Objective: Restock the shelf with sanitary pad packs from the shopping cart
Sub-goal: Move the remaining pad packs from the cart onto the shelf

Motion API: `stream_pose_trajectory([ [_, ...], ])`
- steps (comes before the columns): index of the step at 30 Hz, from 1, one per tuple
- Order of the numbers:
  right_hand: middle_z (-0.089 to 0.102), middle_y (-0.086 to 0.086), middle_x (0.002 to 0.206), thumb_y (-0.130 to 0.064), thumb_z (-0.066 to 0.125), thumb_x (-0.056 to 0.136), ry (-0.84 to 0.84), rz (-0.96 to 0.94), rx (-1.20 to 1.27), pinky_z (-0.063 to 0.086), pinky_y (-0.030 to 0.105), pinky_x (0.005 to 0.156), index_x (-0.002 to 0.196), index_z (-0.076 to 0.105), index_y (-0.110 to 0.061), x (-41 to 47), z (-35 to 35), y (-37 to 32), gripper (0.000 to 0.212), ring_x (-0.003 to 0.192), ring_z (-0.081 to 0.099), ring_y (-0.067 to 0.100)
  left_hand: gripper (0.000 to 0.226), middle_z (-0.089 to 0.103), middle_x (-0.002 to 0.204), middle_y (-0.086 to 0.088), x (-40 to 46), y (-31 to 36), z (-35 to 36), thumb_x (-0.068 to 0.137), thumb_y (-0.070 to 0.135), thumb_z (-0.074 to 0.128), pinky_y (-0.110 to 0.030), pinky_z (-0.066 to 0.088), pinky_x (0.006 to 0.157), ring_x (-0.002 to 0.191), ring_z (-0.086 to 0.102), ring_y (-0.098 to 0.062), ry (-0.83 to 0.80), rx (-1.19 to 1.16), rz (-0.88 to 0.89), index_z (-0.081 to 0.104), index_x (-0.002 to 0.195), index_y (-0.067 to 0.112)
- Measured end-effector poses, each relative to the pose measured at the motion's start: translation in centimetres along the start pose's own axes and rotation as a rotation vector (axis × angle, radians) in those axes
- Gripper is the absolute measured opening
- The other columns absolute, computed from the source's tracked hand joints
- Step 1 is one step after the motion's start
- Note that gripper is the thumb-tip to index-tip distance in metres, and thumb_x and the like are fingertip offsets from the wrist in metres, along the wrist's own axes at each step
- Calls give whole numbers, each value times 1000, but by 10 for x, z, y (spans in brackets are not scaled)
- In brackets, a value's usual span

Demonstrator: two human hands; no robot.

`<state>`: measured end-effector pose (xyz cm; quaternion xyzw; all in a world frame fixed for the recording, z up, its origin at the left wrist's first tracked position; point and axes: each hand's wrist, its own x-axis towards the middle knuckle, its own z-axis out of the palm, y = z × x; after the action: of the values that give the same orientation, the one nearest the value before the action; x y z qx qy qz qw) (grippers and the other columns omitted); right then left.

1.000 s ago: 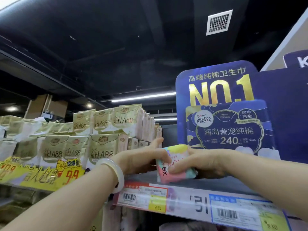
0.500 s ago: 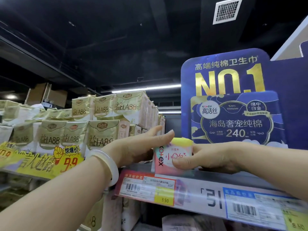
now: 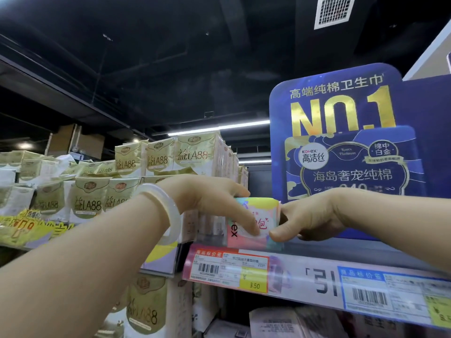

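Observation:
A small pink, yellow and teal Kotex pad pack (image 3: 253, 208) stands upright on the top shelf (image 3: 353, 252), near its front edge. My left hand (image 3: 210, 198) grips it from the left, thumb across the front face and fingers over the top. My right hand (image 3: 307, 218) holds its right side, thumb at the lower front corner and fingers behind. A pale bangle (image 3: 161, 211) circles my left wrist. The shopping cart is out of view.
A tall blue Kotex "NO.1" display board (image 3: 341, 132) stands right behind the pack. Gold-and-white pad packs (image 3: 158, 162) are stacked on the shelf to the left. Price tags (image 3: 231, 269) line the shelf's front rail; more packs (image 3: 280, 320) sit below.
Both hands turned the pack from tilted to upright and set it lower on the shelf. My left thumb moved across its front face. The camera has shifted closer.

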<state>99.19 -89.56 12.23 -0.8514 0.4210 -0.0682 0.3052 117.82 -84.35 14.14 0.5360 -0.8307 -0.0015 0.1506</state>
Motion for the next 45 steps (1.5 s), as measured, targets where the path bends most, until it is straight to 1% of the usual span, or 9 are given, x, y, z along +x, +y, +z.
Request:
stream_pose_trajectory([
  [7, 32, -18, 140, -46, 70, 72, 6, 24, -36, 3, 25, 104, 113, 43, -41, 5, 12, -15, 50, 133, 19, 3, 33, 62, 92, -2, 3, 8, -6, 79, 16, 66, -28, 46, 70, 79, 57, -17, -51, 89, -36, 61, 112, 12],
  [10, 31, -18, 145, -49, 69, 66, 8, 32, -13, 4, 25, 106, 126, 36, -43, 5, 13, -16, 69, 134, 19, 3, 36, 61, 93, -3, 2, 6, -6, 78, 10, 64, -29, 45, 70, 80, 56, -17, -64, 91, -42, 60, 114, 12],
  [14, 30, -14, 147, -44, 58, 84, 48, 105, -30, 0, 33, 114, 112, 41, -45, -2, 10, -20, 33, 136, 15, 5, 41, 65, 105, -8, 0, 9, -8, 77, 8, 64, -34, 50, 79, 90, 61, -22, -67, 115, -48, 58, 118, 13],
  [19, 15, -11, 156, -54, 58, 62, 38, 136, -41, -4, 38, 115, 142, 23, -42, 3, 16, -24, 88, 144, 2, 9, 35, 65, 106, -8, -2, 11, -7, 80, 15, 63, -34, 50, 79, 95, 62, -24, -40, 99, -44, 57, 115, 15],
  [24, 12, -12, 156, -47, 49, 87, 115, 113, -61, 0, 32, 114, 146, 10, -39, 9, 18, -24, 72, 143, 2, 7, 37, 63, 97, -3, -6, 7, -7, 83, 7, 57, -24, 47, 64, 84, 60, -18, -42, 84, -83, 59, 120, 14],
  [30, 15, -9, 157, -55, 61, 69, 110, 200, -64, 2, 40, 119, 147, 14, -37, 4, 9, -23, 93, 145, 5, 11, 45, 65, 112, -5, -11, 6, -9, 84, 4, 55, -26, 51, 72, 98, 63, -21, -38, 100, -74, 55, 127, 18],
  [34, 14, -1, 158, -32, 72, 74, 240, 222, -49, 18, 43, 118, 150, 0, -23, -3, -8, -21, 105, 145, 13, 18, 51, 61, 119, -5, -16, -1, -10, 82, 13, 65, -41, 51, 93, 108, 59, -24, -6, 113, -47, 50, 130, 16],
  [39, 25, 3, 155, 2, 71, 78, 326, 140, -47, 37, 43, 108, 149, 2, -33, 7, -14, -28, 105, 137, 31, 23, 91, 48, 136, 11, -17, -8, -3, 74, 46, 76, -33, 40, 106, 121, 49, -13, 23, 15, -23, 25, 149, 32],
  [45, 33, 5, 148, 11, 70, 72, 313, 95, -109, 42, 45, 104, 147, 11, -42, 31, -16, -33, 109, 130, 40, 30, 61, 66, 110, 7, -16, -9, 5, 75, 49, 73, -33, 51, 94, 100, 62, -11, 86, -31, 15, 52, 130, 32],
])
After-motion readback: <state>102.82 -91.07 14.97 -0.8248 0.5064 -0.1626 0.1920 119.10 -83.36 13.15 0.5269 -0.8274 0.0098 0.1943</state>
